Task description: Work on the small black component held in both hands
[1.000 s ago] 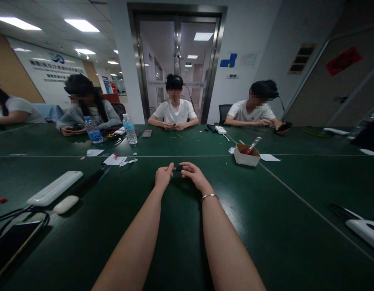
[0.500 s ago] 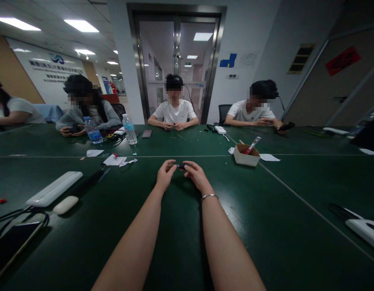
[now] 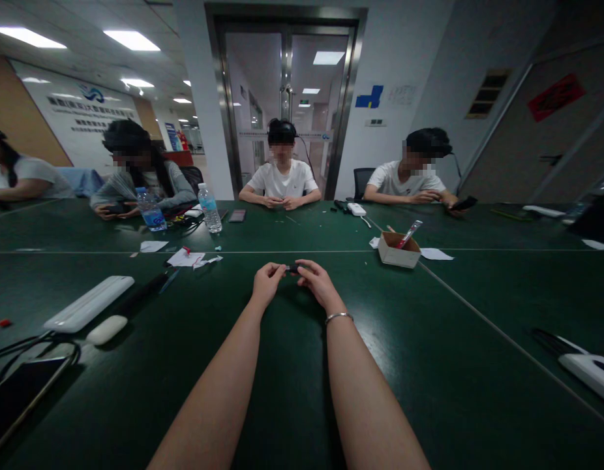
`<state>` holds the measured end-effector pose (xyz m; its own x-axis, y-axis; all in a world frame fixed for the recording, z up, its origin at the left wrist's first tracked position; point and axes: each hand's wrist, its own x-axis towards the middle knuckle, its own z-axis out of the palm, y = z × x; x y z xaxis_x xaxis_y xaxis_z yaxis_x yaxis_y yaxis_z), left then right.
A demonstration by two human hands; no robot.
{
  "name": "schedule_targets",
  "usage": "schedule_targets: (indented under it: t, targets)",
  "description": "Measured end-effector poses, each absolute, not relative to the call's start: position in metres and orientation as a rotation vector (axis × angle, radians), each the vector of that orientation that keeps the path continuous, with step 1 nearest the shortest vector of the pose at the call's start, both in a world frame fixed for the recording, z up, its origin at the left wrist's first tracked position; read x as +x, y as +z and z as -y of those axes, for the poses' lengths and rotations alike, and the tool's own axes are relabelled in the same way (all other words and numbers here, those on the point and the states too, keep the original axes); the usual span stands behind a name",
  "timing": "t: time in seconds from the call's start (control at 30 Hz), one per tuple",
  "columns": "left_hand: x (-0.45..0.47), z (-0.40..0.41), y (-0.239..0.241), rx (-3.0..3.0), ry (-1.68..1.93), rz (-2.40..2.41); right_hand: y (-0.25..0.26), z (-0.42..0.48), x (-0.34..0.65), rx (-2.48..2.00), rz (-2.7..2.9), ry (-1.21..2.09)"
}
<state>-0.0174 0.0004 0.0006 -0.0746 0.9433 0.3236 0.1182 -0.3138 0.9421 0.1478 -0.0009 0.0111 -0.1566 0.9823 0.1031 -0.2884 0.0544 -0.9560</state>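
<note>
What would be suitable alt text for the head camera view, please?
The wearer's left hand and right hand hold a small dark object between them over a green table. People sit across it; an open box stands ahead, rightward.

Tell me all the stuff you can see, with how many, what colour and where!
Table: one joined top, green, in front
People: four, white or grey tops, across the table
Glass doors: two, clear, back middle
Sign: one, white, back left
Bottles: two, clear and blue, across, left
Open box: one, pale, right of centre
Papers: several, white, mid-table
Nearest phone: one, dark-screened, left edge
Long device: one, white, left
Rounded thing: one, off-white, near it
Small object: one, black, centre of view
Left hand: one, bare, at the small object's left end
Right hand: one, silver bracelet behind, at its right end
</note>
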Motion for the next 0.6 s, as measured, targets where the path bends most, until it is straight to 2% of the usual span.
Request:
schedule_targets:
  t: [0.6]
  targets:
    - [-0.0182, 0.006, 0.0041, 1.516, 1.388, -1.474, 0.0087, 0.0001, 0.1471, -0.814, 1.227, 1.398]
